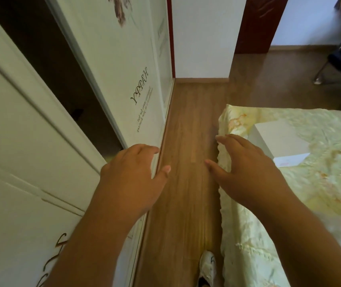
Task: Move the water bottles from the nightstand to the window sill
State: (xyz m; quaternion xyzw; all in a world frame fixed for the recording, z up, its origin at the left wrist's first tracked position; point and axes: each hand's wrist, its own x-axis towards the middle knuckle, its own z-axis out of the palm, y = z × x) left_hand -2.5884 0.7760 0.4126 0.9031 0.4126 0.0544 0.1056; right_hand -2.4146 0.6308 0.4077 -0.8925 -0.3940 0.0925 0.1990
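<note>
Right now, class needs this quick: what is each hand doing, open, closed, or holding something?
Left hand: open, fingers relaxed, holding nothing.
Right hand: open, fingers spread, holding nothing.
No water bottle is in view.

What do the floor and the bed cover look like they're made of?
The floor looks like wood or wood-look laminate: brown plank grain with a soft sheen. The bed cover seems a thin, satiny fabric, pale yellow with a pattern: it wrinkles and catches light.

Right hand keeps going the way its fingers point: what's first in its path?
Looks free: the right hand points along the bare wood floor beside the bed; the white wall comes next, depth unclear.
</note>
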